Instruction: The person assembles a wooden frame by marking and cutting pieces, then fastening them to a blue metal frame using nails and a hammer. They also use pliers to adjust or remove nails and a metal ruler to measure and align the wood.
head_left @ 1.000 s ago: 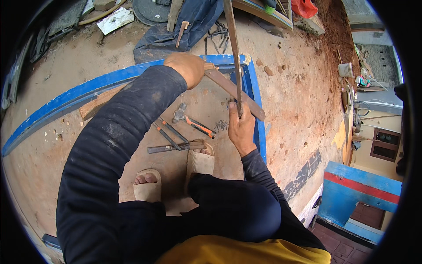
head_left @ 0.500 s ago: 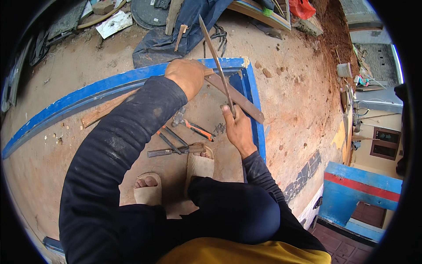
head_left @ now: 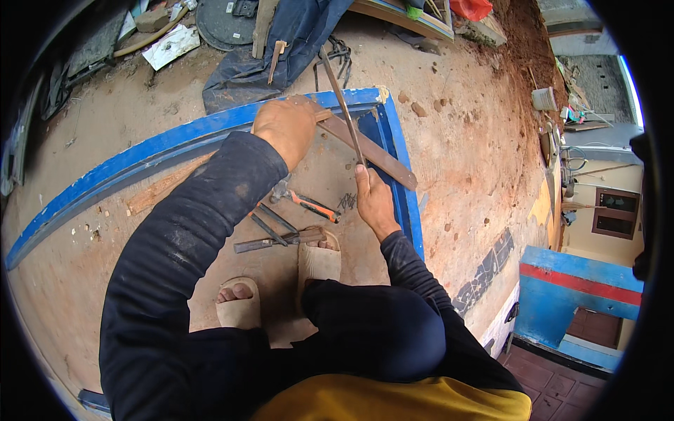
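My left hand [head_left: 286, 130] is closed over the far rail of a blue wooden frame [head_left: 147, 156], near its corner. From beside its fingers a flat brown strip with a rounded end [head_left: 375, 156] slants toward the frame's right side; a bit of pale wood shows where they meet. My right hand [head_left: 377, 203] grips the lower end of a long, narrow blade-like strip [head_left: 344, 105], thumb laid along it. This dark strip points up and away, crossing over the brown one. My left fingers are partly hidden, and I cannot tell the exact kind of either strip.
Inside the frame lie a hammer [head_left: 281, 189], orange-handled pincers [head_left: 314, 206], a chisel-like tool [head_left: 263, 243], several nails [head_left: 347, 202] and a wooden offcut [head_left: 165, 186]. My sandalled feet are beside them. Beyond the frame lie dark cloth [head_left: 246, 76] and scrap. A bucket [head_left: 543, 99] stands far right.
The whole view has shifted slightly. Both hands keep their grips, and the narrow strip still crosses the brown one at nearly the same angle.
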The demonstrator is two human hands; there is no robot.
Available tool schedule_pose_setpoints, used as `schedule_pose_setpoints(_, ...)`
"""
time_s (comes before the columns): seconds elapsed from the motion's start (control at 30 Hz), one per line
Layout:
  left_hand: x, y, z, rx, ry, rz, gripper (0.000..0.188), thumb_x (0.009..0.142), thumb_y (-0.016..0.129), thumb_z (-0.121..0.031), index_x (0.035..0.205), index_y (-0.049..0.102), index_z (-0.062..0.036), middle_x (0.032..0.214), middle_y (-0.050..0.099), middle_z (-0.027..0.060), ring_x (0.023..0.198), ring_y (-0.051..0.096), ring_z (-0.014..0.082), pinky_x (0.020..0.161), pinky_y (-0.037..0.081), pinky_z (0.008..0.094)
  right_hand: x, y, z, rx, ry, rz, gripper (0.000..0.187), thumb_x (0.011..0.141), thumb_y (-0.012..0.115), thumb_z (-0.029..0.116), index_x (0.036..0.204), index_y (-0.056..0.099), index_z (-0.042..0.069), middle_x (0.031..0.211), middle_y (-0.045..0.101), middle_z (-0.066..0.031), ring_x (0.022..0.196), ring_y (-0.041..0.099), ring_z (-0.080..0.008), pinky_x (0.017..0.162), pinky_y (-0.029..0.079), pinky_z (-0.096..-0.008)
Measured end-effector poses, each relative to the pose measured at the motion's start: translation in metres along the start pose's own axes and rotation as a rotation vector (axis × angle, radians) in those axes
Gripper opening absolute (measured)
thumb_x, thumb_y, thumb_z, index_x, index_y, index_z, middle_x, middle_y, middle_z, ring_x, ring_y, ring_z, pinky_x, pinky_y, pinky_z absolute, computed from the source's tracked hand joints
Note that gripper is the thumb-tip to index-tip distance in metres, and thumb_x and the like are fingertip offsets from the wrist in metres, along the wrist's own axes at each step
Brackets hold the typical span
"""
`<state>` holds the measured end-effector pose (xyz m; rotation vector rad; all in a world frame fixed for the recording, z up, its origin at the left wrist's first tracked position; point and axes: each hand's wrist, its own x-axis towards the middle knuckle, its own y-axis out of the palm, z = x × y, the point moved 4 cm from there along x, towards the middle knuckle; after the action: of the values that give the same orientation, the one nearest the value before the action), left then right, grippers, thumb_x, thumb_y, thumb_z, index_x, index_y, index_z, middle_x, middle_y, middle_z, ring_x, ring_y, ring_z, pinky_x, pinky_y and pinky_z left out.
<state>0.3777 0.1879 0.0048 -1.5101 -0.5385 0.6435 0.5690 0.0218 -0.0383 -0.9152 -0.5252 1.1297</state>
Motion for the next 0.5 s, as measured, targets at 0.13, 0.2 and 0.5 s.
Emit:
schedule_pose_setpoints(0.13, 0.002, 0.003, -0.001, -0.023, 0.011, 0.046, 0.018, 0.098, 0.062, -0.011, 0.112, 0.069, -0.0026, 0.093, 0.08, 0.0149, 0.09, 0.08, 0.0318, 0.072, 0.063, 0.043, -0.001, 0.002, 0.005, 0.076, -0.021, -0.009, 0.055, 0.114, 0.047, 0.051, 0.096, 0.058, 0.0, 0.076, 0.063, -0.0299, 0.078, 0.065, -0.0546, 0.069, 0.048, -0.0575)
schedule_pose_setpoints(0.2, 0.002, 0.002, 0.002, -0.019, -0.04, 0.022, 0.019, 0.098, 0.062, -0.011, 0.113, 0.069, -0.003, 0.093, 0.08, 0.015, 0.089, 0.08, 0.0319, 0.071, 0.063, 0.0433, 0.0, 0.005, 0.008, 0.054, -0.055, 0.005, 0.054, 0.114, 0.048, 0.05, 0.096, 0.058, 0.0, 0.076, 0.063, -0.0302, 0.078, 0.065, -0.0547, 0.068, 0.048, -0.0576)
schedule_pose_setpoints(0.5, -0.001, -0.002, -0.002, 0.002, -0.033, 0.018, 0.019, 0.097, 0.064, -0.012, 0.113, 0.069, -0.0033, 0.092, 0.08, 0.0162, 0.088, 0.081, 0.0315, 0.07, 0.063, 0.0436, 0.002, 0.007, 0.007, 0.002, -0.052, -0.006, 0.053, 0.116, 0.044, 0.049, 0.1, 0.059, 0.001, 0.071, 0.059, -0.0224, 0.068, 0.064, -0.0441, 0.065, 0.048, -0.0497)
